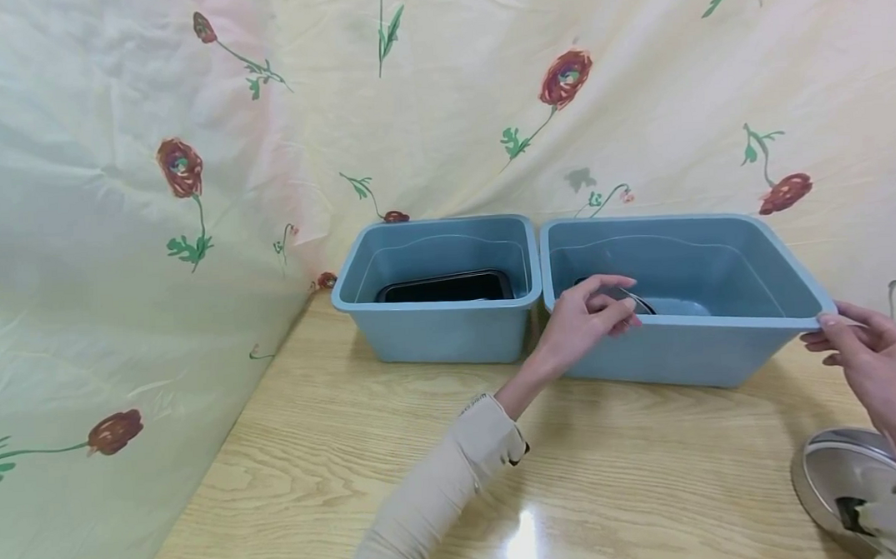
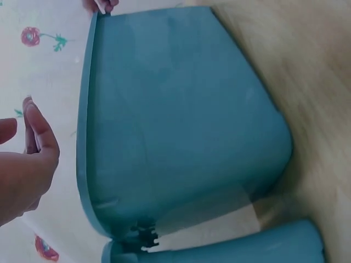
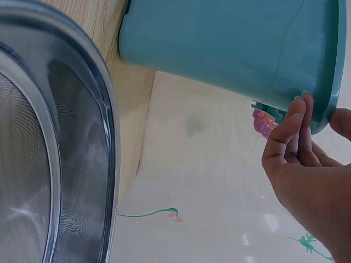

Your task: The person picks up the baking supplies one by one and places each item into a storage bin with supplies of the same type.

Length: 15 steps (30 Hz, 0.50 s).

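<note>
A blue-grey plastic bin (image 1: 676, 354) stands at the right, tilted in neither wrist view clearly enough to tell. My left hand (image 1: 586, 313) hovers at its front rim, with thumb and fingers apart and nothing between them in the left wrist view. Behind those fingers, a dark-edged thing (image 1: 642, 303) shows partly inside the bin; its kind is hidden. With thumb above and fingers underneath, my right hand (image 1: 883, 359) grips the bin's front right rim corner. In the right wrist view the fingers (image 3: 293, 129) lie against the outer wall under the rim.
To the left stands a similar bin (image 1: 446, 334) holding a black, rounded rectangular thing (image 1: 448, 288). A shiny metal round-edged vessel or lid (image 1: 820, 473) lies near my right forearm. Flowered cloth (image 1: 441, 113) hangs behind the wooden table (image 1: 292, 486).
</note>
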Motion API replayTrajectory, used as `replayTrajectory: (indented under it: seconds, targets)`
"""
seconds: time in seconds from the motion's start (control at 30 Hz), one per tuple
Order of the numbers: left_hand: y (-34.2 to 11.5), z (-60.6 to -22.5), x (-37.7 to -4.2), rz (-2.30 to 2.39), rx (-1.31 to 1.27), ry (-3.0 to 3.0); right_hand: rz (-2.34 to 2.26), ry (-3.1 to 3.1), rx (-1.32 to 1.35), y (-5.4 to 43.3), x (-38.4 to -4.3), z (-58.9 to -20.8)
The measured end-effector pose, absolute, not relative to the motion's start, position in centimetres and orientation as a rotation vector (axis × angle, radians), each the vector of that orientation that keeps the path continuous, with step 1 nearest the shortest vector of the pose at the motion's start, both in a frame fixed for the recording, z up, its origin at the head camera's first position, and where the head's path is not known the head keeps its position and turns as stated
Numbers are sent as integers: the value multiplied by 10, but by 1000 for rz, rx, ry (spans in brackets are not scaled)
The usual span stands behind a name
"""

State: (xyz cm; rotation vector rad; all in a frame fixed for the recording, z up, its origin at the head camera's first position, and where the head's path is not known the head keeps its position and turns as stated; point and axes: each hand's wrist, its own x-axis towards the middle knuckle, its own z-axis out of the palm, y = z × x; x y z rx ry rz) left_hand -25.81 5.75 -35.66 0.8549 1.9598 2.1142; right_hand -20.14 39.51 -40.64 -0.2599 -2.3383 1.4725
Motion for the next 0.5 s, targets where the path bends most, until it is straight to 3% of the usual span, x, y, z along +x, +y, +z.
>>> replayTrajectory:
  seconds: [0.5]
  targets:
    - [67,-377,-241,2076,903,1863,1503,-2323,-269,396,-202,-405]
